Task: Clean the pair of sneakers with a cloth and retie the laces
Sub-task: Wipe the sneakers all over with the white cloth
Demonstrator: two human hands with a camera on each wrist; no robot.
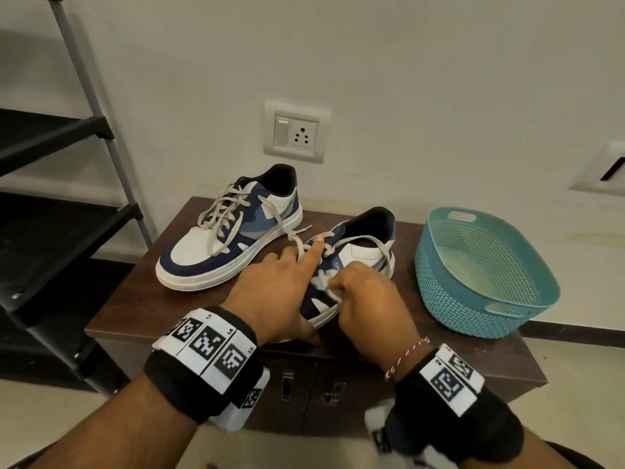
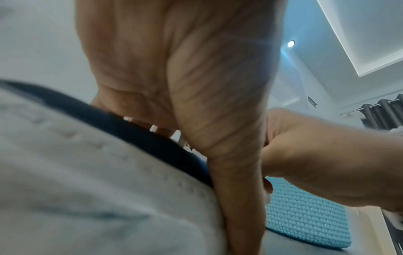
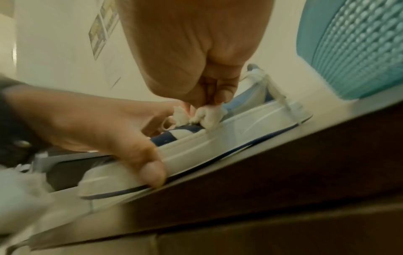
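Note:
Two blue-and-white sneakers stand on a brown cabinet top. The far sneaker sits at the back left with its laces loose. My left hand holds the front of the near sneaker: fingers over the top, index finger on the laces, thumb against the white sole. My right hand pinches a small white cloth against the sneaker's side. In the right wrist view the cloth is bunched under the fingertips just above the sole. The toe is hidden under my hands.
A teal perforated basket stands on the cabinet to the right of the near sneaker. A black shelf rack stands at the left. A wall socket is behind the shoes. The cabinet's front edge lies just under my wrists.

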